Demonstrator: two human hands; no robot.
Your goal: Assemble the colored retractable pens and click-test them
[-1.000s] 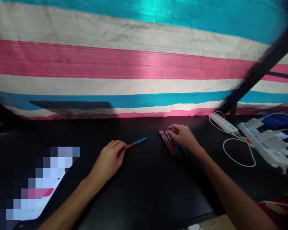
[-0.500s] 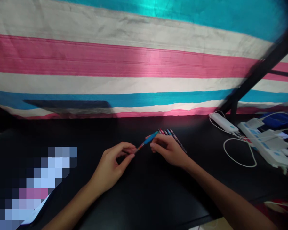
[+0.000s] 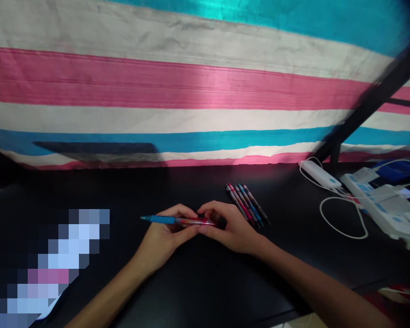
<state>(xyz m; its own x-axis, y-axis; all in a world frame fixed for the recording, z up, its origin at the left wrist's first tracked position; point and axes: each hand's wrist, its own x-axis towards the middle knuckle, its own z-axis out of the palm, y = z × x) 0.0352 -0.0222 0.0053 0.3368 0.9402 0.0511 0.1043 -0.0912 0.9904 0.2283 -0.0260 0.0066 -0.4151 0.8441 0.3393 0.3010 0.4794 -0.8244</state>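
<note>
Pen (image 3: 177, 221) in the head view lies crosswise among the fingertips of the left hand (image 3: 160, 239) and the right hand (image 3: 237, 231), blue end out over the left, red end inside the right's curl, both bent inward, thumbs and fingers close around it, though which grips it I cannot tell.

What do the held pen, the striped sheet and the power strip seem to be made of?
Pen: probably smooth plastic, from its bright, clean-edged colours; the even, duller blue section may be rubber.
Striped sheet: thin plastic or fabric, by its creases and soft sheen; unclear which.
Power strip: likely hard, smooth white plastic, from its boxy casing.
</note>
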